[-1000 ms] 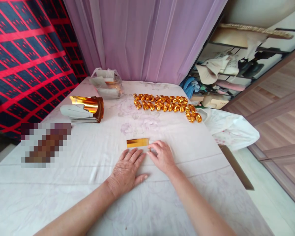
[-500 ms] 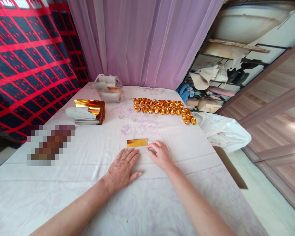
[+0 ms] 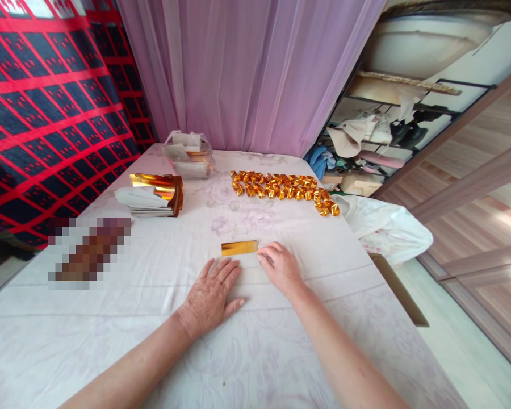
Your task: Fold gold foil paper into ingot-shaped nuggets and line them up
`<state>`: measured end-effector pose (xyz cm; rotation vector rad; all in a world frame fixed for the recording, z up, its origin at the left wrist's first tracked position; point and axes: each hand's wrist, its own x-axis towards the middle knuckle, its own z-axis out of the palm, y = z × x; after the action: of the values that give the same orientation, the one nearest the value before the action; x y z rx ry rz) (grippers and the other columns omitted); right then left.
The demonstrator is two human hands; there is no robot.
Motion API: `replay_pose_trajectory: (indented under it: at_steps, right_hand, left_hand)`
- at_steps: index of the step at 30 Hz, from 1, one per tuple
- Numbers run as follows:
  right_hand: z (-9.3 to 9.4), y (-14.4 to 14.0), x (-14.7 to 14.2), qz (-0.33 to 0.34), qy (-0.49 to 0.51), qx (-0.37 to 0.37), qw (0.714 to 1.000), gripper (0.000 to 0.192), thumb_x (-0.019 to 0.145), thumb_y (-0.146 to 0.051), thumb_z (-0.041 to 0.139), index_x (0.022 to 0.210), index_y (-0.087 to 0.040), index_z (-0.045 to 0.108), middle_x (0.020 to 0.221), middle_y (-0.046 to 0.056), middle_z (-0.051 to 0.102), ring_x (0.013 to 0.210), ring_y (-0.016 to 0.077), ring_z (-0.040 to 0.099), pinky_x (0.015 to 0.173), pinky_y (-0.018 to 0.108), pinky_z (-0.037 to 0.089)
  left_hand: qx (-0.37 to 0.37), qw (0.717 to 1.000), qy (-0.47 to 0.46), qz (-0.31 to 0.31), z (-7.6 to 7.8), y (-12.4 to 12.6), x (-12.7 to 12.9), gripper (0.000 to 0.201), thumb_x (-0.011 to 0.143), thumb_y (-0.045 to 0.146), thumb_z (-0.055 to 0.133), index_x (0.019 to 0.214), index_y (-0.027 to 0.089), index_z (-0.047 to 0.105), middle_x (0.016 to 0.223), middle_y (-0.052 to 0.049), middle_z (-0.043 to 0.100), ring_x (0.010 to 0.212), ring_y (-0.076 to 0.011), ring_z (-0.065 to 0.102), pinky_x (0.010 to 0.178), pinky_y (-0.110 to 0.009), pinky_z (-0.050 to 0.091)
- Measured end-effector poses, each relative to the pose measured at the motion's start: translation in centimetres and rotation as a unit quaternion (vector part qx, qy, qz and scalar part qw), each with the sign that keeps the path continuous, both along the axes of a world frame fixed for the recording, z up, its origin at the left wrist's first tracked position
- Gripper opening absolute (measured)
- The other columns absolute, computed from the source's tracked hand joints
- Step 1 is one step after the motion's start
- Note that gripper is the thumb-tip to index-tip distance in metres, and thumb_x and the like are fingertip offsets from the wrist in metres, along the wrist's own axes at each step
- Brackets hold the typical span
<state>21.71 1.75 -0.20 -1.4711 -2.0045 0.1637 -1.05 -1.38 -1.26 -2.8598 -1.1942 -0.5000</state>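
While the left hand [image 3: 210, 296] lies palm down with its fingers loosely spread, holding nothing, the right hand [image 3: 281, 271] is half curled beside it, thumb and forefinger drawn near each other. Its fingertips meet the right end of a narrow gold strip [image 3: 239, 248]; whether they pinch it or only touch it, one cannot tell. The strip lies flat on the cloth-covered worktop [image 3: 315, 352], just beyond the left hand's fingertips. Farther off, folded gold pieces [image 3: 284, 186] stand in close rows, a few of them set nearer at the right end. To the left sits a curved stack of gold-and-white sheets [image 3: 153, 196], and behind it a clear bag [image 3: 189, 156] holds more sheets. A purple curtain [image 3: 247, 74] hangs behind the worktop.
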Motion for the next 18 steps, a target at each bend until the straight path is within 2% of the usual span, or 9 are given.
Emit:
replay_pose_trajectory:
  at_steps: [3,5,7,12,15,18]
  right_hand:
    - [0.3,-0.3,-1.7,0.001,0.015,0.040,0.999,0.021,0.091,-0.017,0.049,0.097,-0.022,0.068,0.091,0.006,0.068,0.085,0.0182,0.065,0.079,0.030,0.051]
    - [0.1,-0.3,-2.9,0.022,0.021,0.035,0.999,0.022,0.091,-0.015,0.048,0.099,-0.021,0.067,0.092,0.006,0.068,0.087,0.0180,0.065,0.079,0.029,0.051]
    - [-0.4,-0.2,-3.6,0.038,0.019,0.016,0.999,0.020,0.090,-0.014,0.049,0.094,-0.022,0.067,0.089,0.005,0.068,0.086,0.0181,0.064,0.077,0.029,0.050]
    - [-1.5,0.2,-3.9,0.031,0.035,-0.027,0.999,0.015,0.085,-0.012,0.055,0.085,-0.022,0.066,0.083,0.002,0.068,0.080,0.0175,0.063,0.073,0.029,0.048]
    - [-1.5,0.0,-3.9,0.028,0.045,-0.031,0.998,0.013,0.083,-0.012,0.057,0.084,-0.022,0.066,0.083,0.002,0.066,0.078,0.0171,0.062,0.072,0.029,0.047]
    - [-1.4,-0.2,-4.0,0.028,0.049,-0.027,0.998,0.013,0.083,-0.012,0.058,0.084,-0.021,0.067,0.084,0.003,0.065,0.078,0.0173,0.061,0.072,0.029,0.047]
  left_hand:
    - [-0.002,1.000,0.001,0.002,0.0,0.0,0.1,0.060,0.094,0.056,0.045,0.136,0.014,0.053,0.142,-0.013,0.054,0.135,-0.0295,0.044,0.117,-0.052,0.021]
    - [-0.007,1.000,-0.002,0.003,0.0,0.0,0.1,0.061,0.094,0.057,0.044,0.136,0.014,0.053,0.141,-0.014,0.054,0.134,-0.0291,0.044,0.117,-0.052,0.020]
    - [-0.011,1.000,-0.001,0.003,0.0,0.0,0.0,0.063,0.093,0.058,0.043,0.137,0.014,0.052,0.141,-0.014,0.054,0.134,-0.0290,0.045,0.117,-0.051,0.020]
    - [-0.010,1.000,0.005,-0.002,0.0,0.1,-0.1,0.064,0.094,0.059,0.043,0.138,0.013,0.050,0.141,-0.014,0.054,0.135,-0.0292,0.043,0.117,-0.052,0.019]
    - [-0.012,1.000,0.011,-0.007,0.1,0.1,-0.1,0.065,0.093,0.057,0.045,0.142,0.013,0.046,0.142,-0.014,0.053,0.136,-0.0292,0.042,0.116,-0.051,0.021]
    - [-0.011,1.000,0.012,0.006,0.5,0.0,-0.1,0.064,0.092,0.057,0.048,0.140,0.015,0.049,0.145,-0.015,0.049,0.136,-0.0318,0.041,0.114,-0.053,0.026]
